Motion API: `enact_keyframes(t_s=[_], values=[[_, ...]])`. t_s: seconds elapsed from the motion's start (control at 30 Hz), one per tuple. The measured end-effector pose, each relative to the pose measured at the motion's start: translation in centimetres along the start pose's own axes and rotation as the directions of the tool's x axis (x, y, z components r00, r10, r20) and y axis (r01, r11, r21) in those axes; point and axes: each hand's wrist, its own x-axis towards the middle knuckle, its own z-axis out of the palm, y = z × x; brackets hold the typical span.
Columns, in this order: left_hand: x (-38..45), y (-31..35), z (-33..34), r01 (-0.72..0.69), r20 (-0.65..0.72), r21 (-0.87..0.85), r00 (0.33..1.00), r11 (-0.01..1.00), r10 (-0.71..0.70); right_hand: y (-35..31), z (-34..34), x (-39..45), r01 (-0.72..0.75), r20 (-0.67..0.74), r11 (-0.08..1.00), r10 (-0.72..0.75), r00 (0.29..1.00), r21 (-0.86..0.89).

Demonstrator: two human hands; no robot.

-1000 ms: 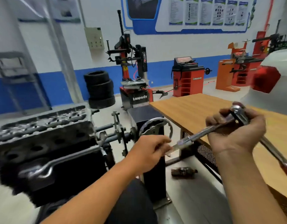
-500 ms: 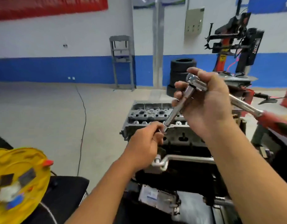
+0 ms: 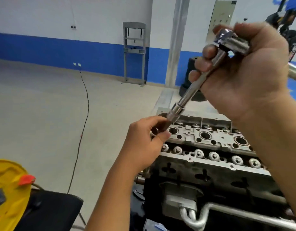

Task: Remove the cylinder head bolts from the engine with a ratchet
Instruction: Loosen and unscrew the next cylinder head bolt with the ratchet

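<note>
The engine's grey cylinder head (image 3: 210,140) lies below my hands at the lower right, with round bores and a row of bolt heads along its near side. My right hand (image 3: 240,67) grips the head of a chrome ratchet (image 3: 227,40) up high. Its long extension bar (image 3: 194,90) slants down to the left and ends in a socket (image 3: 176,112). My left hand (image 3: 144,144) pinches the dark lower tip of that socket just above the head's left end. The ratchet's handle runs off to the right behind my right hand.
A black engine block (image 3: 210,189) with metal pipes sits under the head. A yellow device (image 3: 8,194) rests on a black seat (image 3: 52,209) at the lower left. A black cable (image 3: 83,130) crosses the bare floor. A grey press frame (image 3: 134,52) and stacked tyres (image 3: 192,80) stand by the blue-banded wall.
The view has swung left from the wooden table to the engine and come closer. Both hands kept hold of the ratchet and socket and now hang over the cylinder head's left end.
</note>
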Motion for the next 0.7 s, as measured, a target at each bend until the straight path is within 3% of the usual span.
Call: enact_keyframes(t_s=[0.27,0.43,0.5,0.57,0.7], values=[[0.6,1.2,0.7,-0.052,0.189,0.193,0.982,0.980,0.014,0.2,-0.9,-0.3,-0.029,0.086,0.985,0.044,0.995,-0.173],[0.5,0.9,0.0,-0.070,0.100,0.273,0.994,0.960,0.044,1.6,-0.1,-0.3,0.004,0.110,0.990,0.011,0.994,-0.141],[0.4,0.4,-0.4,-0.057,0.055,0.192,0.997,0.980,0.048,1.9,0.1,-0.2,0.013,0.120,0.990,0.004,0.993,-0.141],[0.1,0.0,-0.7,-0.013,0.035,0.002,0.999,1.000,0.013,1.9,0.2,-0.1,0.022,0.122,0.991,-0.005,0.993,-0.133],[-0.3,-0.1,-1.4,0.041,0.027,-0.243,0.999,0.969,-0.035,1.7,0.6,0.0,0.025,0.107,0.991,-0.010,0.994,-0.132]])
